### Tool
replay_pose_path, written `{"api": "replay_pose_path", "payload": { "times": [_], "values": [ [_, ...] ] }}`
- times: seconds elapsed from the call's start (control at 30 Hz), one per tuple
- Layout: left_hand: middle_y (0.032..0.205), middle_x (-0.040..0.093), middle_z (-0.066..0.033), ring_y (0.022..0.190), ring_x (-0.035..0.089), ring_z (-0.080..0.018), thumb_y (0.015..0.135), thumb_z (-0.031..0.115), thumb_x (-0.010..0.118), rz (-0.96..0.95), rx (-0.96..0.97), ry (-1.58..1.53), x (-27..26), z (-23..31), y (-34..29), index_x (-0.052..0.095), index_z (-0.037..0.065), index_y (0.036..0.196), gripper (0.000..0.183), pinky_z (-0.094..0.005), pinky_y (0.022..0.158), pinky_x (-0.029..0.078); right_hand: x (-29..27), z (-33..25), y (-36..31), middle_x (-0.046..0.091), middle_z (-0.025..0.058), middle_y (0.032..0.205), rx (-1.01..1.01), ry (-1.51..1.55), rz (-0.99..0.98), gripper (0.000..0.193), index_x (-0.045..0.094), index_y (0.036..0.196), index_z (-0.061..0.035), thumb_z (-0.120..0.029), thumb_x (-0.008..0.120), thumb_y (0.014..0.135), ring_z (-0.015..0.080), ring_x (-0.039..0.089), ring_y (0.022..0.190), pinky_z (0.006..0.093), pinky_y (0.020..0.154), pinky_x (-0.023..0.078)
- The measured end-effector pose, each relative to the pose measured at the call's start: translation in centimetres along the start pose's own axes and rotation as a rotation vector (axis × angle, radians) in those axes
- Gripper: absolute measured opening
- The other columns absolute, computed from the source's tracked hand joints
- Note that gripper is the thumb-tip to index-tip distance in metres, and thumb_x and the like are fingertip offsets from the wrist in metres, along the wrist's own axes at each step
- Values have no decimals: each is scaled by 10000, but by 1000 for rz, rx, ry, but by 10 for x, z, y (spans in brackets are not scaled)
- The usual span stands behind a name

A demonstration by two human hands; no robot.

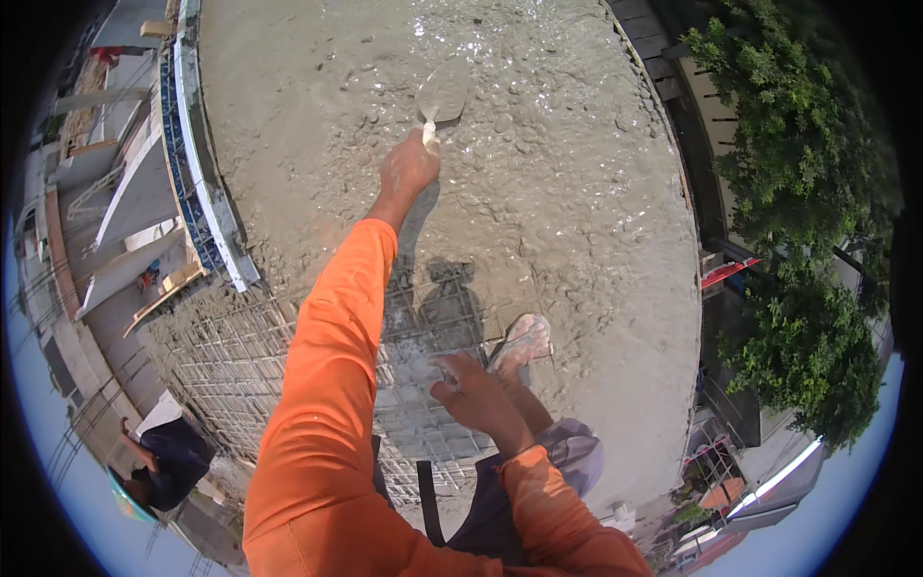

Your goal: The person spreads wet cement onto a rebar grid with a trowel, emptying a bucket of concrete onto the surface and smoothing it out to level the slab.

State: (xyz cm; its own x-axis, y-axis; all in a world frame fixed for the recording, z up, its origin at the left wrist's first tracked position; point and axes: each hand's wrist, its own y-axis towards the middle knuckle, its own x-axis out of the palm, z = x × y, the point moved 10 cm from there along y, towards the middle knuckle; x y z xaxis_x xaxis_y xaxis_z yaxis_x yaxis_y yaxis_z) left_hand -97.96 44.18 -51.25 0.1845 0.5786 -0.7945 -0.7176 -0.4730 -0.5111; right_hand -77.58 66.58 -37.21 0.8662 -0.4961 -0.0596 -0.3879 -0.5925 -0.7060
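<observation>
Concrete (577,221), grey, wet and lumpy, nearly swallows the outline of the flat, grey, leaf-shaped trowel (444,91) lying on it ahead of me, so its far edge is hard to make out. Only a short stub of its pale handle (430,134) shows, since my left hand (409,168) covers the rest; that fist is closed around it, at the end of my long orange sleeve (336,317).

My right hand (471,394) hangs lower, near my bare, cement-splashed foot (527,338), its fingers loosely curled, the thumb apart, and nothing visible in its grasp. (Whether it brushes the leg behind it, I cannot tell.)

My left arm hides part of the grid of thin steel rebar (226,356), and the upper bars sink out of sight under concrete. Off to my left, a person in dark clothing (181,464) is too small to make out in detail.
</observation>
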Motion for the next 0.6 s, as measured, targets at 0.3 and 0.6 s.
{"api": "replay_pose_path", "payload": {
  "times": [0.3,0.6],
  "values": [
    [1053,612,-156,1005,577,-320,848,232,456,-6,256,-32,35,163,70,525,139,1184,354,-443,801,464,5,-16,4,517,230,1176,-107,-58,-33,434,492,1189,-44,-242,570,811,403,446,1144,430,954,369],
    [1035,610,-200,978,578,-356,859,261,430,78,114,26,-36,45,71,527,114,1178,365,-462,810,453,4,-28,9,536,163,1003,-84,-180,47,409,508,1166,-60,-154,610,781,290,571,866,363,746,464]
  ]
}}
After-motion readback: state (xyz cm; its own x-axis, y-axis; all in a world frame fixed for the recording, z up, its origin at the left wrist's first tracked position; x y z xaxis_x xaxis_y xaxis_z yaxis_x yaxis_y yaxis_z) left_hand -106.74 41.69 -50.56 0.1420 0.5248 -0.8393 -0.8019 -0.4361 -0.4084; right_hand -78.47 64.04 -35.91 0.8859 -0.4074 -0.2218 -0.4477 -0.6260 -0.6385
